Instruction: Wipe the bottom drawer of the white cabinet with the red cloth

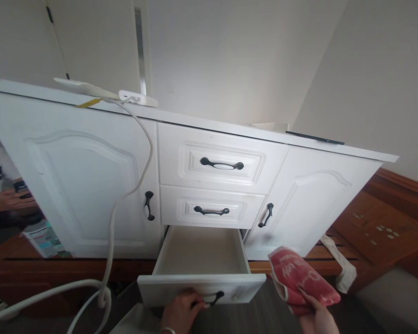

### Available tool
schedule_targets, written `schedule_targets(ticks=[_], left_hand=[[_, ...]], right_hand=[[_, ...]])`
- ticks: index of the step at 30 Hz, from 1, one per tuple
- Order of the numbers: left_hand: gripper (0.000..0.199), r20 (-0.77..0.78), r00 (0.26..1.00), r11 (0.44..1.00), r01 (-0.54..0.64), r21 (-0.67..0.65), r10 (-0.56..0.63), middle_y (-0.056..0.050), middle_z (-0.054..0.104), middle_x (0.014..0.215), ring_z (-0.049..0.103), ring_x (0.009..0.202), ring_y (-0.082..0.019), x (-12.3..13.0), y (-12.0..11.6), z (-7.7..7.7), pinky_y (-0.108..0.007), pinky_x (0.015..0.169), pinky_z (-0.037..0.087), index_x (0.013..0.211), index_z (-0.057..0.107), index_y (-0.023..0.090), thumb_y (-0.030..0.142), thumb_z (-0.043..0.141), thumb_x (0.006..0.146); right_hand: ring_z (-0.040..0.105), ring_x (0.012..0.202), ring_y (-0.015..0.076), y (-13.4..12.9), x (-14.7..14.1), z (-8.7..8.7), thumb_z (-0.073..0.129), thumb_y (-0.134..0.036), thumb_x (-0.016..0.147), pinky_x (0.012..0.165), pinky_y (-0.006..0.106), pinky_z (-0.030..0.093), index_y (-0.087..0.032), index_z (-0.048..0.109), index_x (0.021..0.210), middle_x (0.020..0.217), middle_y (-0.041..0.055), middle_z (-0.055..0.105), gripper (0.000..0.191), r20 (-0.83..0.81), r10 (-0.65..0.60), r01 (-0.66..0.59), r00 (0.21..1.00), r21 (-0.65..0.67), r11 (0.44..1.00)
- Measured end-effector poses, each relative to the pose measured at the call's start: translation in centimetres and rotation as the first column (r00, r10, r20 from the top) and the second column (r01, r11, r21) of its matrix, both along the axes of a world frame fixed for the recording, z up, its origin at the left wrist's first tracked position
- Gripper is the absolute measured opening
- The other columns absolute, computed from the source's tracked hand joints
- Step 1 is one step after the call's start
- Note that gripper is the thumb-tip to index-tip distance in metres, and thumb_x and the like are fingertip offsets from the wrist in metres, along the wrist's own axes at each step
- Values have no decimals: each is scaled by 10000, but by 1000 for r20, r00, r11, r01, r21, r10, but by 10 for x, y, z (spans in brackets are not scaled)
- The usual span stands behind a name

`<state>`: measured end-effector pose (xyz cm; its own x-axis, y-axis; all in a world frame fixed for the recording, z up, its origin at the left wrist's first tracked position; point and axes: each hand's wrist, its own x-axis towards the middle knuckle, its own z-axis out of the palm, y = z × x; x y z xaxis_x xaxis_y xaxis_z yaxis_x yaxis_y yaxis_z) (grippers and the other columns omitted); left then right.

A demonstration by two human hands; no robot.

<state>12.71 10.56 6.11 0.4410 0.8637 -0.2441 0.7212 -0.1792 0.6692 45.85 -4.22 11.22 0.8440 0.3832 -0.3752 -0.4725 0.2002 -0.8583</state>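
Observation:
At the bottom of the white cabinet, the lowest drawer (202,250) is pulled out, and its inside looks bare. My left hand (181,311) is closed on the black drawer handle (216,298) at the drawer front. To the right of that drawer, my right hand (318,320) grips a folded red towel (301,276) with pale lettering and a whitish edge. The thumb lies on top of the towel; the other fingers are hidden beneath it. Two closed drawers with black-and-white handles, an upper drawer (226,160) and a middle drawer (212,207), sit above.
A thick white cable (111,236) hangs across the left cabinet door (87,185) from a white device (137,98) on top. A dark flat object (313,138) lies on the right of the cabinet top. Another person's hand (17,199) shows at far left, near a plastic container (43,239).

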Motion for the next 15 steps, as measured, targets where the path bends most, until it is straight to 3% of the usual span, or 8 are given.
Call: schedule_targets(ticks=[3,7,12,15], left_hand=[[204,32,999,998,-15,68,13,22,778,979,698,978,-208,13,28,12,-319,857,448,836,761,283,397,594,855],[221,47,999,989,-33,146,27,-4,782,984,689,952,-201,31,72,18,-302,805,427,846,770,260,370,579,858],[216,59,996,986,-73,147,65,-12,783,929,685,884,-199,47,126,12,-290,735,418,846,779,261,419,639,799],[247,75,993,985,-106,134,96,-19,769,860,681,816,-206,51,139,6,-295,709,443,827,769,245,465,690,747]], right_hand=[[725,823,395,-2,-1,-10,782,-343,488,604,552,605,-232,618,797,804,109,718,366,-23,17,-18,1000,-3,1000],[736,835,402,8,-7,-20,849,-389,485,616,544,625,-204,638,911,839,122,745,511,-45,6,-4,999,34,999],[742,723,364,31,-19,-29,931,-390,408,589,484,634,-177,636,931,763,86,752,637,-80,13,-7,997,78,997],[741,695,336,49,-32,-32,960,-349,383,601,455,634,-146,633,975,756,74,758,707,-124,39,-24,992,123,992]])
